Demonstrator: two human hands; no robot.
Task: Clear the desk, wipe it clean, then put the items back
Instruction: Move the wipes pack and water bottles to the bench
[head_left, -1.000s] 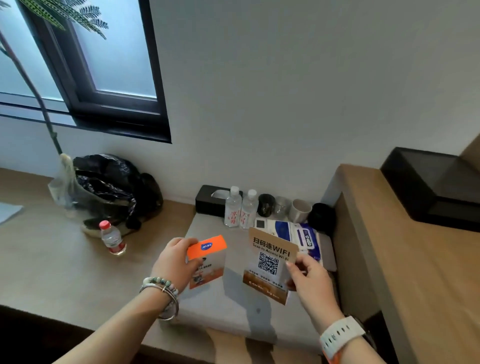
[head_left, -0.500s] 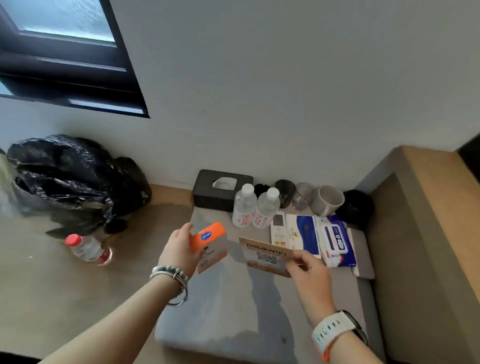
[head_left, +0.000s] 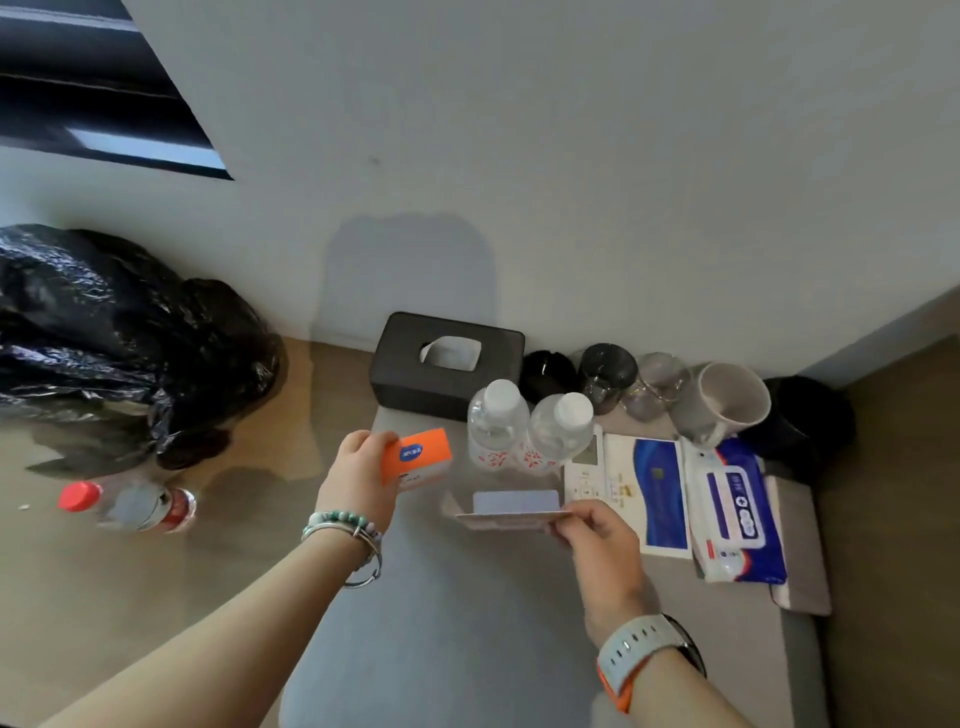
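Note:
My left hand (head_left: 358, 475) grips a small orange-topped card stand (head_left: 415, 457) above the grey desk mat (head_left: 441, 623). My right hand (head_left: 597, 535) pinches the brown WiFi sign (head_left: 511, 512), which is tipped nearly flat just over the mat. Behind them stand two clear water bottles (head_left: 524, 428), a black tissue box (head_left: 447, 358) and a row of cups with a white mug (head_left: 727, 402). A white remote (head_left: 587, 467), a blue-and-white card sleeve (head_left: 657, 499) and a pack of wet wipes (head_left: 732, 514) lie on the mat to the right.
A black bin bag (head_left: 119, 332) sits on the wooden ledge at left, with a red-capped bottle (head_left: 130, 506) lying in front of it. A black round container (head_left: 810, 421) stands in the right corner. A raised wooden surface (head_left: 904, 519) borders the mat's right side.
Both hands have moved forward and down toward the mat. The WiFi sign has tipped from upright, face toward me, to nearly flat. The view has dropped lower.

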